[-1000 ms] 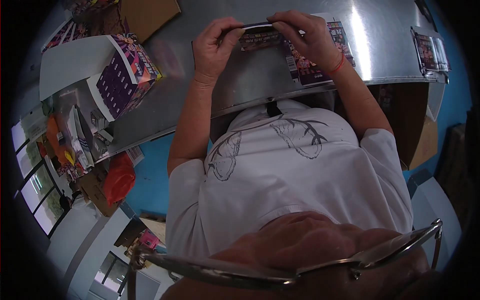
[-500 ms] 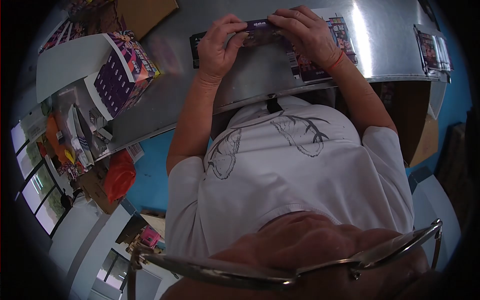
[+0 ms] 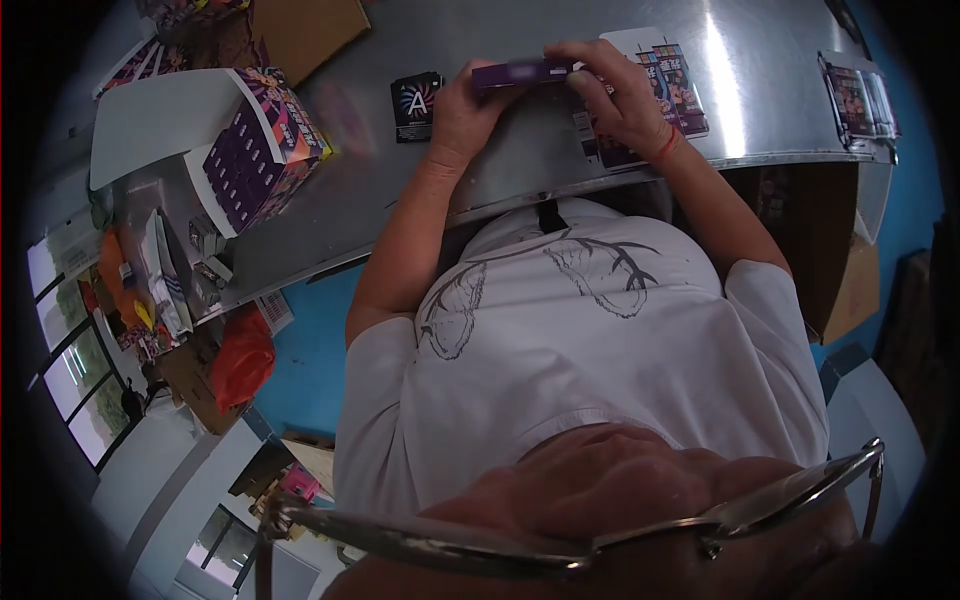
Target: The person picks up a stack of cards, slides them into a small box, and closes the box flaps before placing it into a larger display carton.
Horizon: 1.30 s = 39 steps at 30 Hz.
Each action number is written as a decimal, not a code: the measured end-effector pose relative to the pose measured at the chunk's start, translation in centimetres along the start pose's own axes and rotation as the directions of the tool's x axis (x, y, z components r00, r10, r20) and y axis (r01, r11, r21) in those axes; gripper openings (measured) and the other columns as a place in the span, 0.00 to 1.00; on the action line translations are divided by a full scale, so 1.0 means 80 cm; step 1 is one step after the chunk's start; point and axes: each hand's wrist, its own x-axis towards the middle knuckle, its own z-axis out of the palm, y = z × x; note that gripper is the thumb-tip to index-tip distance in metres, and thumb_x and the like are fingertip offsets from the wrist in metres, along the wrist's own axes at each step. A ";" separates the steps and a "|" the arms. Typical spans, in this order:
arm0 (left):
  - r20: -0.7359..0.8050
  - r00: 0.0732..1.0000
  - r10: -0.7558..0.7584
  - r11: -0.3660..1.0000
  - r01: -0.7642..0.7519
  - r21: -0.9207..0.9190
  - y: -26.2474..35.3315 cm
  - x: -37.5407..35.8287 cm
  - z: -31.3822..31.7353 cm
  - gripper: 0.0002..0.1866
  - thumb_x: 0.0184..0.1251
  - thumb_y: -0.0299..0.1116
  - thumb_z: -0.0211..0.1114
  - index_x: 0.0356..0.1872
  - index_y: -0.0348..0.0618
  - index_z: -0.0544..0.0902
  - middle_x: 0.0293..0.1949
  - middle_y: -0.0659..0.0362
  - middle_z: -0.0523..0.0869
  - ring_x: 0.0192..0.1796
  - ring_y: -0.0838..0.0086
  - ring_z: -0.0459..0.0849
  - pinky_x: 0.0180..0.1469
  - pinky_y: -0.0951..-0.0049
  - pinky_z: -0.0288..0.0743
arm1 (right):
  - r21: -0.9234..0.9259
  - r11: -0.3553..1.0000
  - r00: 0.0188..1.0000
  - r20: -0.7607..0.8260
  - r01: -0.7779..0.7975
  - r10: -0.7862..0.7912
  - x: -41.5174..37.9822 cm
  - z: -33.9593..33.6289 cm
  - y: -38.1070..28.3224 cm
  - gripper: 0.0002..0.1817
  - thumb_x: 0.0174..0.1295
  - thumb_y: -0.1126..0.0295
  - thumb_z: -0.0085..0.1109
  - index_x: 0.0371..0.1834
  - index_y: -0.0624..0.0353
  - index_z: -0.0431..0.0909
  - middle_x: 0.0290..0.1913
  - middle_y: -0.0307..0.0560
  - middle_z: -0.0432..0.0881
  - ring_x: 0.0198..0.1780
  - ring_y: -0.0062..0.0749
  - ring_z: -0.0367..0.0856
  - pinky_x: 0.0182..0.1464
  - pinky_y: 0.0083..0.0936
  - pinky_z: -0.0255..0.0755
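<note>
A slim purple box [image 3: 522, 73] spans the gap between my two hands above the metal table. My left hand [image 3: 465, 112] is closed around its left end. My right hand [image 3: 618, 92] grips the right end, fingers along the far edge and thumb on the near side. Just left of my left hand lies a black card or pack with a coloured burst and a white letter A [image 3: 417, 104]. Beneath my right hand and wrist are flat printed cartons [image 3: 680, 85] in purple and white, partly covered by the hand.
To the left, a printed display box [image 3: 282, 130] holds several small purple boxes [image 3: 240, 170]. Brown cardboard [image 3: 305, 38] lies behind it. A clear-wrapped printed pack [image 3: 865, 100] sits at the table's right end. Below hangs a red plastic bag [image 3: 243, 358], near the table's left edge.
The purple box has turned in my hands, showing a broader purple side. My left hand has shifted right and nearer, uncovering the black A card. My right hand has come slightly nearer.
</note>
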 end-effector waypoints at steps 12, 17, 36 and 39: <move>-0.141 0.691 0.708 0.647 -0.557 0.521 0.014 0.014 -0.023 0.20 0.49 0.23 0.71 0.46 0.47 0.81 0.52 0.57 0.79 0.59 0.57 0.74 0.49 0.69 0.78 | 0.531 0.749 0.902 0.074 -0.396 0.424 0.022 0.032 0.022 0.17 0.68 0.59 0.60 0.49 0.63 0.79 0.35 0.41 0.84 0.34 0.18 0.80 0.34 0.18 0.75; -0.182 0.983 -0.006 0.879 -0.081 -0.471 0.011 -0.004 -0.034 0.09 0.73 0.33 0.59 0.48 0.42 0.81 0.46 0.62 0.83 0.46 0.78 0.81 0.40 0.79 0.78 | 0.474 0.805 0.923 0.039 -0.355 0.384 0.018 0.030 0.006 0.13 0.66 0.64 0.61 0.46 0.62 0.78 0.36 0.39 0.83 0.37 0.15 0.78 0.36 0.17 0.75; 0.133 0.975 -0.178 0.706 0.221 -0.673 0.008 -0.009 -0.054 0.08 0.67 0.31 0.64 0.44 0.41 0.82 0.37 0.67 0.82 0.41 0.85 0.76 0.48 0.82 0.69 | 0.607 0.608 0.851 0.260 -0.512 0.457 0.004 0.019 -0.012 0.18 0.67 0.59 0.60 0.51 0.62 0.78 0.38 0.38 0.82 0.39 0.18 0.80 0.42 0.17 0.76; 0.137 0.977 -0.164 0.776 0.213 -0.593 0.011 -0.010 -0.063 0.08 0.65 0.28 0.65 0.43 0.41 0.82 0.37 0.66 0.83 0.39 0.85 0.77 0.45 0.83 0.71 | 0.492 0.711 0.863 0.334 -0.503 0.379 0.012 0.010 -0.004 0.11 0.69 0.66 0.57 0.49 0.61 0.78 0.39 0.34 0.80 0.43 0.15 0.79 0.45 0.16 0.73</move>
